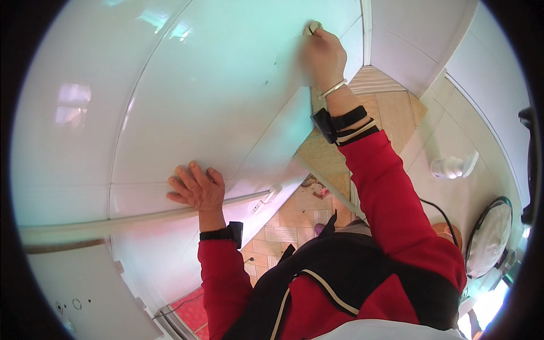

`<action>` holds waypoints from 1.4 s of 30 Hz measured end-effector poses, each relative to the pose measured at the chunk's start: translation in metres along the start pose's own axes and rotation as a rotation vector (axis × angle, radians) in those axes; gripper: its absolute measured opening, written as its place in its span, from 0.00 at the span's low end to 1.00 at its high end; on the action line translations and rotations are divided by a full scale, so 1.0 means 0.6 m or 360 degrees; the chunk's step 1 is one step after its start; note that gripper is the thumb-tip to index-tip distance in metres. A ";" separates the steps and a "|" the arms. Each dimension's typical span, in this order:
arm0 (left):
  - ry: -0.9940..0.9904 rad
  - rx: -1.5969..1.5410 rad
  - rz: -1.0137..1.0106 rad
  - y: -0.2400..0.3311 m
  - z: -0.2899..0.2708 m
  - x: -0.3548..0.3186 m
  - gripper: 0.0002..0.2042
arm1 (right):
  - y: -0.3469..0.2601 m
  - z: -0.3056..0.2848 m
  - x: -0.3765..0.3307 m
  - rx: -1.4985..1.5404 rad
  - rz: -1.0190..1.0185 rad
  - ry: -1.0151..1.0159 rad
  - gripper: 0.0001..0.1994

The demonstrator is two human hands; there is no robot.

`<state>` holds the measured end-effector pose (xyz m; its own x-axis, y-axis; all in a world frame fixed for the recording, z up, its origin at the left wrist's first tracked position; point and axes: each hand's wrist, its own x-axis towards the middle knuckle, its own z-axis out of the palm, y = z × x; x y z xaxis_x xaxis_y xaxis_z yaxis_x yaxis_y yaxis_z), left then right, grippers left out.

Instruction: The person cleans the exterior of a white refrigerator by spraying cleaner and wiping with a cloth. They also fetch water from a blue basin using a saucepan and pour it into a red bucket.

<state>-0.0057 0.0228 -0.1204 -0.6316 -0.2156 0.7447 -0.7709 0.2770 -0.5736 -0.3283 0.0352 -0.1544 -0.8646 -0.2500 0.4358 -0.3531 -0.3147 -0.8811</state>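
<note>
My left hand (196, 187) lies flat with spread fingers on the glossy white tiled wall (170, 124), close to a pale ledge along its lower edge. Further up and to the right, my right hand (327, 56) is closed and pressed to the same wall. From its fingers pokes a small pale object (313, 27), whose kind I cannot make out. Part of that hand is blurred. A light bangle and a black band circle my right wrist, and another black band sits on my left.
Wood-patterned floor tiles (396, 110) show beyond my right arm and below the wall. At right are a white bottle-like thing (447, 167), a round dark-rimmed object (490, 237) and a black cable (443, 212). A white panel with holes (85, 283) stands at lower left.
</note>
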 end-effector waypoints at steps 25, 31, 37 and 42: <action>0.0102 0.0104 -0.0071 -0.088 -0.026 -0.037 0.21 | -0.040 0.019 -0.061 -0.0430 -0.0154 -0.0242 0.07; 0.0127 0.0103 -0.0030 -0.091 -0.026 -0.036 0.22 | -0.025 0.029 -0.114 -0.0276 -0.0445 -0.0194 0.05; 0.0132 0.0060 -0.0043 -0.089 -0.025 -0.039 0.22 | 0.000 0.039 -0.078 -0.0173 0.0156 0.0252 0.11; 0.0115 0.0097 -0.0011 -0.089 -0.028 -0.039 0.22 | -0.058 0.047 -0.193 0.0129 0.0148 -0.0173 0.12</action>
<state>0.0515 0.0288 -0.1014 -0.6203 -0.1489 0.7701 -0.7802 0.2179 -0.5863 -0.2057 0.0494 -0.1692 -0.8470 -0.3775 0.3741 -0.2395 -0.3572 -0.9028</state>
